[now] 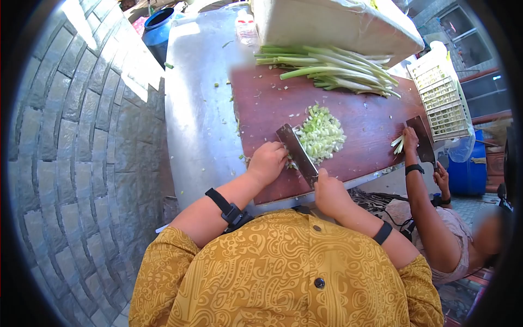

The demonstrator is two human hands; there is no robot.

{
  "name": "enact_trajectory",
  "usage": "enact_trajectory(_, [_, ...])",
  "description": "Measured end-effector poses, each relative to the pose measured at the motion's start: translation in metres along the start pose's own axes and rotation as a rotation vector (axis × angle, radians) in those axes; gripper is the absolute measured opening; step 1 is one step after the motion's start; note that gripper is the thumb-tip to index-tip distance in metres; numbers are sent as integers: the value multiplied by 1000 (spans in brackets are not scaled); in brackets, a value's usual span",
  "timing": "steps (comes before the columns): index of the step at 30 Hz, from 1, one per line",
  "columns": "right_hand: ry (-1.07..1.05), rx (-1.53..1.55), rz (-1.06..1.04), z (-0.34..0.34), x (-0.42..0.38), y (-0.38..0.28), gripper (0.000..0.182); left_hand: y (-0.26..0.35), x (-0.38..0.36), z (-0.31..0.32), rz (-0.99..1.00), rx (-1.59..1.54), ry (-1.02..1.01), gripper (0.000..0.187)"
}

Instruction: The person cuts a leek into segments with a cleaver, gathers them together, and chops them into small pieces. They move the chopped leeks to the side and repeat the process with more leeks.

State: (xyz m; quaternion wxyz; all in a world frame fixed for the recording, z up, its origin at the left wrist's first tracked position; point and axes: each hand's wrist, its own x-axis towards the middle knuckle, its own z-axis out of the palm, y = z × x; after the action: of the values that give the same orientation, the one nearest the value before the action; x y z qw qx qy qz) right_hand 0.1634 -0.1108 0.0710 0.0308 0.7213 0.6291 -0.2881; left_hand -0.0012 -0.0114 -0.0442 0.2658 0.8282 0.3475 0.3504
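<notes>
My right hand is closed round the handle of a cleaver, whose broad blade slants across the wooden cutting board. Close against the blade's left side, my left hand has its fingers curled in. What they hold is hidden; a few green bits lie near the fingertips. On the blade's right side is a pile of chopped green onions. Whole green onions lie in a bundle at the back of the board.
At the right, another person's hand holds short green onion stalks beside a second cleaver. A white plastic crate stands past them. The metal tabletop extends left, with a large white box behind and a brick wall alongside.
</notes>
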Motion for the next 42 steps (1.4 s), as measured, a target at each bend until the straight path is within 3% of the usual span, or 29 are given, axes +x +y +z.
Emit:
enact_trajectory(8, [-35,-92,24,-2,7,-8,19,-3,-3,6,30,4,2,10])
enact_trajectory(11, [26,-117,-53,14,26,-4,20,-2,-2,7,21,20,-31,11])
enact_trajectory(17, [238,92,8,26,42,1,28,0,-6,0,84,-90,-31,13])
enact_trajectory(20, [384,323,-7,39,48,20,30,0,-7,-2,164,-166,-50,23])
enact_trajectory(23, [298,608,-11,38,46,38,28,15,-2,-19,196,-136,-67,35])
enact_trajectory(24, [341,629,-29,36,42,47,27,10,-5,-21,183,-73,-179,56])
enact_trajectory(26, [429,661,-60,27,33,69,24,17,-7,-31,110,92,-253,73])
enact_trajectory(28, [372,848,82,-1,10,79,21,29,-11,-36,24,255,-304,90])
enact_trajectory(35, [338,1039,156,-7,-12,168,14,35,-18,-59,-419,498,-321,113])
enact_trajectory(38, [324,1113,156,-1,-13,188,14,32,-21,-68,-552,589,-419,125])
enact_trajectory(42, [254,1118,165,4,-11,198,13,43,-28,-70,-566,716,-598,127])
